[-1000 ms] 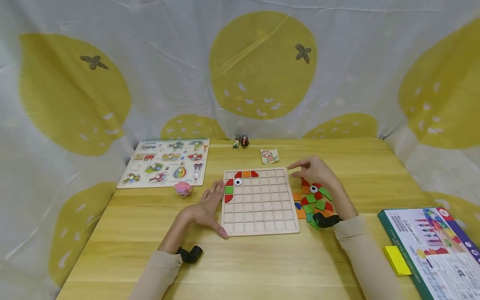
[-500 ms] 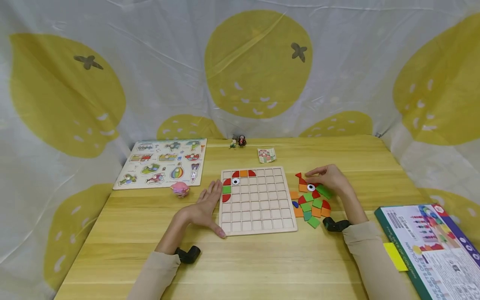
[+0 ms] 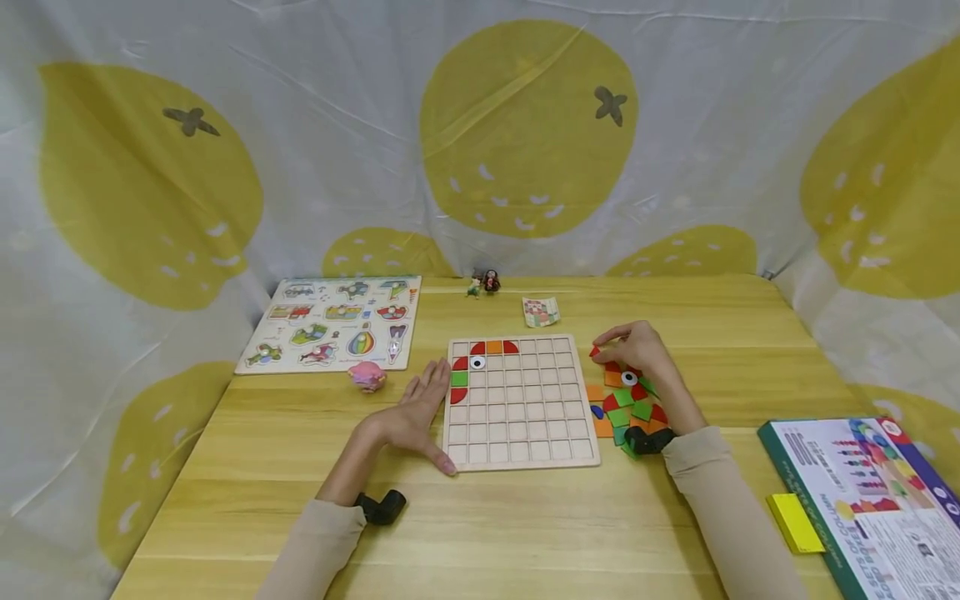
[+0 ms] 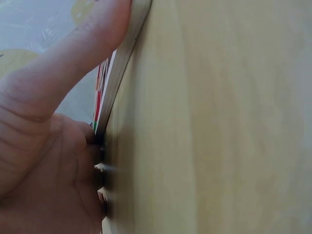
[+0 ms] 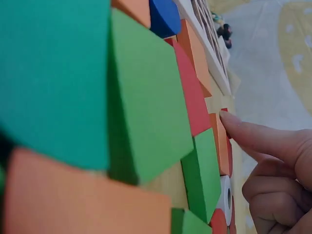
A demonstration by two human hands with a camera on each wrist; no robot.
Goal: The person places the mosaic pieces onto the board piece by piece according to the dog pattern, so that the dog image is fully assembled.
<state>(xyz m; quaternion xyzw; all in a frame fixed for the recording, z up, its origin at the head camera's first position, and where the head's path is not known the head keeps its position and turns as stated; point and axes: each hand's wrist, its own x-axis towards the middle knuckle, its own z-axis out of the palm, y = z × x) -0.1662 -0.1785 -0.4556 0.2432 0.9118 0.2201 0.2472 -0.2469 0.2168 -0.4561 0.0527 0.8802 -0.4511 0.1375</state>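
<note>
"Seven tiles [image 3: 459,378] sit in the wooden grid board [image 3: 534,412], grouped towards its far left corner. Which step is this?"

"Picking, I'd say. The right hand [image 3: 636,346] seems to pinch a small red tile [image 3: 595,352] between thumb and finger, at the far side of the loose tiles [image 3: 619,417], just right of the board. Too little shows to tell its shape, or whether it is off the table [image 3: 465,533]."

"And the left hand [image 3: 412,421]?"

"Fingers extended along the board's left edge, thumb at the near corner. It looks like bracing, not grasping. The two hands are well apart, with the board between them."

"What would the next move call for?"

"Probably lifting that red tile clear of its neighbours, carrying it left over the rim, turning it to suit and laying it flat in a bare square. The printed slip [image 3: 541,312] beyond the board may be the pattern; it's too small to read."

"How are the pieces made?"

"Thick, flat and matt, likely painted wood. In the right wrist view the green tile [image 5: 151,92] has straight edges and deep sides, while the teal tile [image 5: 53,83] curves along its lower edge. An eye tile [image 3: 628,378] carries a dark disc on white. The board is pale wood, its squares parted by thin dividers."
</note>
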